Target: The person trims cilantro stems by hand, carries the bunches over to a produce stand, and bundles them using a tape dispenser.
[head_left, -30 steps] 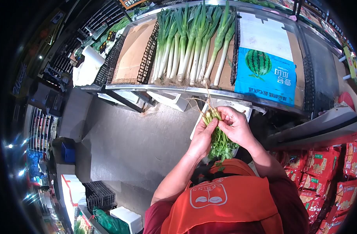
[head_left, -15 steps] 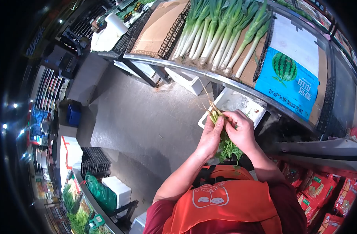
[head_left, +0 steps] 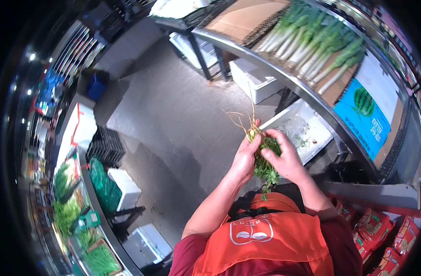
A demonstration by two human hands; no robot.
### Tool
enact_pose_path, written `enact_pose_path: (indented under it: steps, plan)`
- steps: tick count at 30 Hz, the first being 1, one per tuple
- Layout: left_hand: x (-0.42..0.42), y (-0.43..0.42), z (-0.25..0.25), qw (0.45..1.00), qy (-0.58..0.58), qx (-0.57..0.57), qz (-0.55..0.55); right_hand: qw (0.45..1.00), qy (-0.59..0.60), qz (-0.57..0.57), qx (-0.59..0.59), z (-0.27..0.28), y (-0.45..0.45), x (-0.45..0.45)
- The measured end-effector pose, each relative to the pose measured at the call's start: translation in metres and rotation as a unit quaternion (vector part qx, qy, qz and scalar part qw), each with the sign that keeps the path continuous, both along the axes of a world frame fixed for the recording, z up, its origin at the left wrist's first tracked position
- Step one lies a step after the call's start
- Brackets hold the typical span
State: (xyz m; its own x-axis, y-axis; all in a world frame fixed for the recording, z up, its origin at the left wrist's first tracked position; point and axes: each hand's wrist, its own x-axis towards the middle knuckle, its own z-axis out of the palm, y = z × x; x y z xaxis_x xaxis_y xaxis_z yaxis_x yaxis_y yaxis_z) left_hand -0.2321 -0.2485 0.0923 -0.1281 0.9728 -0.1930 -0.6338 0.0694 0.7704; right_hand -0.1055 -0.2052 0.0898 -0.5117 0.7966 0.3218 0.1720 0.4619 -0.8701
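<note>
A small bunch of coriander (head_left: 265, 171) hangs before my apron, thin pale roots pointing up and away, green leaves downward. My left hand (head_left: 245, 158) is closed round its stems just below the roots, thumb on top. On the other side, my right hand (head_left: 286, 158) curves beside the leaves, its thumb and fingers spread with some greenery showing between them. Whether its hidden fingertips touch the stems cannot be made out. Beyond the hands, a white foam box (head_left: 307, 131) on the floor contains clear plastic and leaf scraps.
Leeks (head_left: 307, 43) lie on a metal-edged stand (head_left: 265, 60) ahead, beside a blue watermelon-print carton (head_left: 364, 117). Red packets (head_left: 374, 227) fill a shelf at lower right. Leafy vegetables (head_left: 68, 209), a green bag (head_left: 104, 184) and black crates (head_left: 104, 146) stand left.
My view has turned, so the stand appears farther right. The right thumb and fingers have parted from their pinch near the stems. The left hand keeps its hold on the coriander.
</note>
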Motion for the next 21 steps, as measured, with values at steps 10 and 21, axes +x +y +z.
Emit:
enact_pose_path:
  steps: [10, 21]
  plan:
    - [-0.116, -0.136, -0.020, 0.976, -0.102, 0.090, 0.171, 0.965, -0.134, 0.221, -0.035, -0.012, -0.109, -0.127]
    - [-0.196, -0.265, -0.038, 0.950, -0.003, 0.008, 0.312, 0.802, -0.320, 0.486, 0.133, 0.016, -0.171, -0.249]
